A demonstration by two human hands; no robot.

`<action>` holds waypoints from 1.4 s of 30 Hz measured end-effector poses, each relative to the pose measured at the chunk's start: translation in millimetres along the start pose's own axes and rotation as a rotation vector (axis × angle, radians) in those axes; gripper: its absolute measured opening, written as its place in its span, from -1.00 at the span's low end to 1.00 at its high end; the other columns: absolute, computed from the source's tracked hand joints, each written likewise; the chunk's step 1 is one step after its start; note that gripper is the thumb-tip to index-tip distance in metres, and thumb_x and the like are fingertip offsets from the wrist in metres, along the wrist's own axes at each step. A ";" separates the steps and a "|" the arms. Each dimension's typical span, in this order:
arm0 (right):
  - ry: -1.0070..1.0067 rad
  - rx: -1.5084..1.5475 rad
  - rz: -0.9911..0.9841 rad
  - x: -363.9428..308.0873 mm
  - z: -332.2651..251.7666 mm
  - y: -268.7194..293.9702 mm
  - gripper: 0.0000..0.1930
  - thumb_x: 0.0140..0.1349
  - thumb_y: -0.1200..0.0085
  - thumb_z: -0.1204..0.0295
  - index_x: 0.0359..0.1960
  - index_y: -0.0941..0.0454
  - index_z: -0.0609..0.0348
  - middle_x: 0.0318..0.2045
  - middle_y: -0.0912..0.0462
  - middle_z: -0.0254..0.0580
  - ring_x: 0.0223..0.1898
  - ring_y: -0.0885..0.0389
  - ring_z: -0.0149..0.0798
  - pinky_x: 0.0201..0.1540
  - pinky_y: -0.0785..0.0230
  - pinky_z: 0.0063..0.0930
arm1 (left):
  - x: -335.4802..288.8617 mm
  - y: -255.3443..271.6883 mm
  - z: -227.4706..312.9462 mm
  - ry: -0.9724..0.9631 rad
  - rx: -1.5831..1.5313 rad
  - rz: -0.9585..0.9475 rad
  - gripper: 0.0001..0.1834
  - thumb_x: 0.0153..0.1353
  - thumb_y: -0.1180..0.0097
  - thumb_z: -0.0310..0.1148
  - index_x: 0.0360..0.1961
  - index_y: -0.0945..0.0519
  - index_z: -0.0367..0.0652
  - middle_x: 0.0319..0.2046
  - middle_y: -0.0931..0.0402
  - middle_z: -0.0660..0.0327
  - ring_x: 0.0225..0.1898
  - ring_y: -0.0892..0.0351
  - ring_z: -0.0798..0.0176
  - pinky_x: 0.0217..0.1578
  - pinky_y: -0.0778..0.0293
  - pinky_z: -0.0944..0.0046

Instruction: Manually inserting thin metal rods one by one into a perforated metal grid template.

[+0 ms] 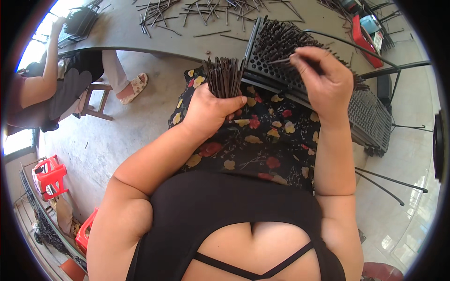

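Observation:
My left hand (213,111) is wrapped round an upright bundle of thin dark brown sticks (223,77). To its right, a black rack (262,67) full of round holes sits tilted at the table's edge. Many dark sticks (280,37) stand in the rack's far part, while the holes at its near left side are bare. Above those holes my right hand (328,79) pinches one thin stick (280,61) between thumb and fingertips. That stick points left, nearly level, and its far end is hidden by the fingers.
Loose sticks (201,11) lie scattered across the grey table (187,43). A black mesh panel (372,117) and metal rods extend at the right, below a red tray (369,44). On the left, another person (42,93) works beside a wooden stool (101,100); a red plastic stool (51,178) stands lower.

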State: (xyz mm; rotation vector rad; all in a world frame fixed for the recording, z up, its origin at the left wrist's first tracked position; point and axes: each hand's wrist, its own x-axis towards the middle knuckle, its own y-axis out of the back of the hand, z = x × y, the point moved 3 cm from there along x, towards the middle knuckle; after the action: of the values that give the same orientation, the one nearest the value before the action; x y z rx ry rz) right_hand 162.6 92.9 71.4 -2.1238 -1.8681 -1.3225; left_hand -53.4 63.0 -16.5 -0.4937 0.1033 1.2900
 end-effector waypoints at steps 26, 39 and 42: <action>0.104 -0.219 -0.058 7.1 13.2 -13.6 -0.85 0.04 -0.34 0.38 -0.37 -0.73 0.14 -0.34 -0.75 -0.18 -0.04 -0.69 -0.06 0.04 -0.47 -0.24 | 2.1 0.9 -0.2 -0.006 0.087 0.029 -0.87 0.07 -0.26 -0.59 -0.40 -0.53 -0.22 -0.57 -0.53 0.28 -0.62 -0.46 0.42 -0.61 -0.32 0.42; 0.162 -0.242 -0.344 22.5 -160.6 22.2 -0.72 0.16 -0.16 0.41 -0.11 -0.62 0.24 -0.17 -0.68 0.09 -0.07 -0.67 0.00 0.01 -0.50 -0.22 | -5.9 -20.2 26.1 -0.019 0.222 -0.014 -0.84 0.11 -0.26 -0.52 -0.25 -0.62 -0.24 -0.41 -0.60 0.16 -0.42 -0.57 0.31 -0.37 -0.48 0.35; 0.114 -0.245 -0.422 18.8 -158.3 13.7 -0.72 0.17 -0.14 0.42 -0.10 -0.61 0.25 -0.18 -0.68 0.09 -0.09 -0.67 -0.02 -0.01 -0.51 -0.22 | 0.8 -19.2 12.3 0.044 0.130 0.049 -0.86 0.08 -0.28 -0.54 -0.31 -0.58 -0.24 -0.50 -0.56 0.19 -0.53 -0.52 0.33 -0.51 -0.39 0.36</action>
State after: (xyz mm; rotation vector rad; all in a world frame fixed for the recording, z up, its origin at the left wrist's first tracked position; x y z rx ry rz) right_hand 83.0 21.8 190.7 -1.7524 -2.2945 -1.7921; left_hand -37.6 65.1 -0.1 -0.4102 0.2361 1.3110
